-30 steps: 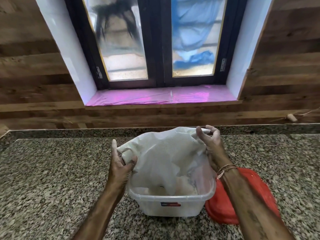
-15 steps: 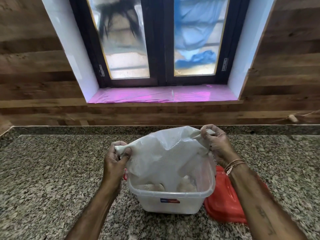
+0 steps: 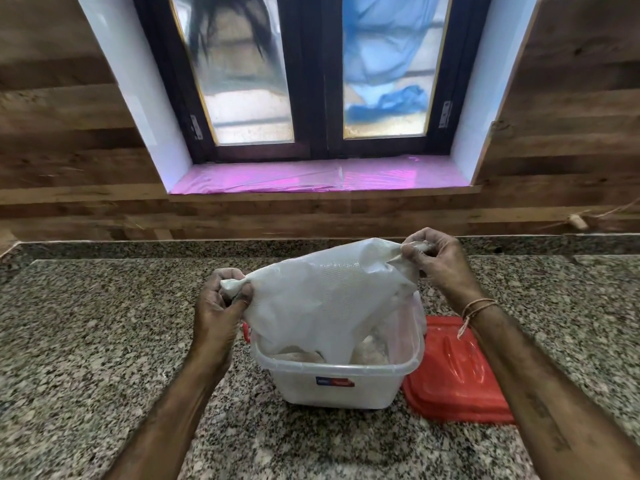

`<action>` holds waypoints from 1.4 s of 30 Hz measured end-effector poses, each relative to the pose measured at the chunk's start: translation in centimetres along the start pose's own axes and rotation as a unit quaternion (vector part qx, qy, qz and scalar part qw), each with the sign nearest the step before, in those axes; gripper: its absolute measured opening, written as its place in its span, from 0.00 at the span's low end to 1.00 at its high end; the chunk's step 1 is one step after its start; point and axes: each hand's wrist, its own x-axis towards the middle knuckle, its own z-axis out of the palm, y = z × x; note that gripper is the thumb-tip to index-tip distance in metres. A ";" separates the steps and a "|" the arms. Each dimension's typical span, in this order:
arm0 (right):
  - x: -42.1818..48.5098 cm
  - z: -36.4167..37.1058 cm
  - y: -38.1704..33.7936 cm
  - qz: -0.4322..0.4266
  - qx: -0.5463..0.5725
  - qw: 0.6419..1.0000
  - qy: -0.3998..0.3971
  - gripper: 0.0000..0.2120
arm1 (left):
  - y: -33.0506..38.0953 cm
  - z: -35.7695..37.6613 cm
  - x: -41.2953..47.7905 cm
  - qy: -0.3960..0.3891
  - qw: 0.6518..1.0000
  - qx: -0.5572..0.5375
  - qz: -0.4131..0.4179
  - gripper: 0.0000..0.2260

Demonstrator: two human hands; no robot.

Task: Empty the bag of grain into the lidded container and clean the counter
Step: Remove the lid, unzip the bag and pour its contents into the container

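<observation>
A white plastic bag (image 3: 322,299) hangs upside down with its mouth inside a clear square container (image 3: 337,382) on the granite counter (image 3: 86,341). My left hand (image 3: 221,306) pinches the bag's left bottom corner. My right hand (image 3: 433,261) pinches the right bottom corner, held a little higher. Pale grain (image 3: 369,355) shows inside the container under the bag. The red lid (image 3: 453,372) lies flat on the counter just right of the container, partly under my right forearm.
A wooden backsplash and a window with a pink-lined sill (image 3: 318,176) rise behind the counter. A red latch (image 3: 246,332) shows on the container's left side. Counter surface extends to both sides.
Both hands closed on the bag's bottom corners and lifted it higher, stretching it out above the container. The bag looks flatter now.
</observation>
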 end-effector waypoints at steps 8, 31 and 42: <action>-0.4 -0.3 -1.4 -0.089 -0.227 0.964 0.101 0.09 | 1.6 -0.3 -1.0 -0.046 0.997 0.049 0.030 0.05; -1.5 0.8 -4.3 -0.017 0.037 0.999 0.008 0.08 | 4.8 14.6 3.8 -0.135 0.869 0.436 0.190 0.07; -4.5 1.4 1.9 0.021 0.077 0.996 -0.028 0.01 | 3.0 11.7 6.3 -0.112 0.964 0.234 0.060 0.08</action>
